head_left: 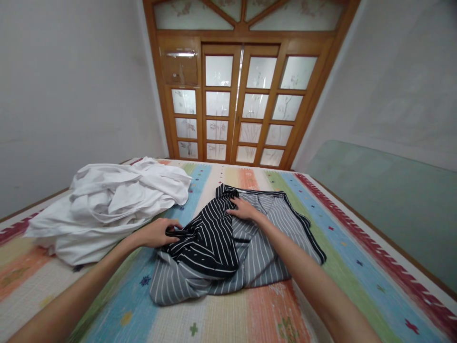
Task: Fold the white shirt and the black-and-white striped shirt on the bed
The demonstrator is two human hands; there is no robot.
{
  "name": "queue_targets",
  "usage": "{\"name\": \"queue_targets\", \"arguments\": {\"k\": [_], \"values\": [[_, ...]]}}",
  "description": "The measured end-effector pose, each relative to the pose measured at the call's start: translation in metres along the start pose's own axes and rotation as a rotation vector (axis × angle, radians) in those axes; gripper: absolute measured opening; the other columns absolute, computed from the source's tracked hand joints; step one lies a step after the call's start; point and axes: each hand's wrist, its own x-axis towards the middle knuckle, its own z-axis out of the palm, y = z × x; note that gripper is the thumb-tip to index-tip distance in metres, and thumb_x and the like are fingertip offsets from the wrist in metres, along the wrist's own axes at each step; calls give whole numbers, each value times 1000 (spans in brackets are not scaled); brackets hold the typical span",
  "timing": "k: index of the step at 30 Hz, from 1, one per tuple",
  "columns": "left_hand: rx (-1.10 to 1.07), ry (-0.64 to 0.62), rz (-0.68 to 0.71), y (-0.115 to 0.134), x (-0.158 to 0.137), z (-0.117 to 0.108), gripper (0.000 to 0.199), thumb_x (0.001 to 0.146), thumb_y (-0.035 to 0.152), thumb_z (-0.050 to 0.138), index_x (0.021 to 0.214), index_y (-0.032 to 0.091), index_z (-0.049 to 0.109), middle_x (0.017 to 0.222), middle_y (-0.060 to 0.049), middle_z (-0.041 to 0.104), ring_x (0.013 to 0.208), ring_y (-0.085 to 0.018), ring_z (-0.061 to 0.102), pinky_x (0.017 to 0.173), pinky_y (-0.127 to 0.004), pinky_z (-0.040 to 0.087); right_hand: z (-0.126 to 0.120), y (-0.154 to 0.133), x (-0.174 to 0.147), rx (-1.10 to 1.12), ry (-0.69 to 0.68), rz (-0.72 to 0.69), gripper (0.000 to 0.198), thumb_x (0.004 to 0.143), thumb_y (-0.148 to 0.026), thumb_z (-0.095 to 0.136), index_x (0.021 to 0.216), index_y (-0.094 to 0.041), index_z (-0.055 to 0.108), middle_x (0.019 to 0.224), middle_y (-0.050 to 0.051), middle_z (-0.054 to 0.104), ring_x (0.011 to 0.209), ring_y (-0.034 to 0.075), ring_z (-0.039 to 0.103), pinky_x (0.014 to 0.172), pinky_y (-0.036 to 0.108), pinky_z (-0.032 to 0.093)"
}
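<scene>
A black garment with white stripes (217,228) lies spread and partly folded over, its paler grey striped inner side (282,224) showing on the right and along the near edge. Its exact kind is hard to make out. My left hand (160,232) pinches a bunched fold at the garment's left side. Toward the far edge, near a gathered dark part, my right hand (243,208) has its fingers closed on the cloth. Some of the fingertips of both hands are hidden in the fabric.
A heap of crumpled white cloth (117,195) lies to the left. Underneath is a multicoloured striped bed cover (210,314). Walls stand on both sides, with a pale green panel (385,195) along the right. Wooden doors with glass panes (235,95) are beyond the far edge.
</scene>
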Motion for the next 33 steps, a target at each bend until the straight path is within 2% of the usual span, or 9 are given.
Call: {"name": "queue_targets", "arguments": {"k": [3, 6, 11, 14, 17, 22, 27, 31, 33], "values": [[30, -25, -32, -3, 3, -1, 43, 72, 42, 53, 102, 16, 69, 71, -2, 63, 68, -21, 60, 63, -27, 41, -6, 6, 7, -13, -56, -1, 82, 87, -62, 50, 150, -14, 32, 157, 14, 24, 145, 32, 20, 117, 41, 21], [14, 50, -79, -13, 7, -4, 43, 66, 35, 53, 102, 17, 70, 69, -1, 64, 66, -21, 60, 61, -26, 41, -9, 9, 12, -21, -97, -2, 84, 86, -61, 53, 151, -13, 30, 157, 13, 22, 146, 31, 17, 117, 38, 19], [5, 421, -149, -32, 6, -17, 35, 70, 38, 46, 84, 20, 72, 89, -6, 72, 86, -26, 66, 80, -32, 48, -15, 16, 21, -39, -144, 22, 85, 83, -59, 57, 151, -16, 30, 158, 10, 21, 146, 32, 15, 118, 38, 18], [25, 669, -260, -39, 6, -22, 40, 74, 43, 41, 85, 19, 71, 93, -8, 73, 89, -28, 67, 86, -36, 49, -17, 21, 27, -48, -141, 58, 83, 83, -56, 59, 150, -16, 31, 157, 10, 23, 145, 33, 18, 118, 39, 19], [-19, 781, -328, -39, 13, -18, 40, 77, 40, 40, 92, 17, 70, 97, -9, 73, 92, -27, 67, 90, -37, 50, -18, 24, 31, -58, -91, 105, 77, 84, -52, 59, 148, -16, 37, 155, 11, 29, 143, 35, 24, 115, 44, 25], [-228, 733, -223, -28, 23, -4, 49, 77, 40, 47, 116, 12, 59, 114, -12, 66, 94, -24, 68, 83, -35, 56, -22, 26, 27, -82, 137, 146, 53, 90, -40, 53, 136, -15, 53, 148, 15, 42, 140, 36, 30, 111, 48, 28], [-167, 692, -92, -21, -1, 1, 53, 78, 54, 51, 113, 15, 62, 121, -14, 60, 93, -26, 65, 76, -37, 58, -45, 48, -15, -71, 356, 161, 43, 92, -30, 45, 129, -12, 56, 136, 15, 55, 128, 26, 48, 108, 37, 33], [-114, 416, 33, -25, -37, 11, 53, 79, 59, 57, 118, 24, 64, 130, -9, 59, 115, -30, 57, 98, -42, 49, -57, 91, -87, -5, 509, 207, 28, 87, -31, 47, 101, -14, 65, 106, 11, 69, 99, 23, 62, 89, 32, 45], [-90, 257, 62, -30, -51, 18, 58, 77, 58, 62, 126, 28, 60, 134, -7, 58, 121, -30, 54, 106, -44, 42, -55, 113, -131, 27, 479, 254, 25, 84, -38, 50, 83, -17, 64, 84, 6, 69, 79, 21, 64, 73, 29, 46]]}}
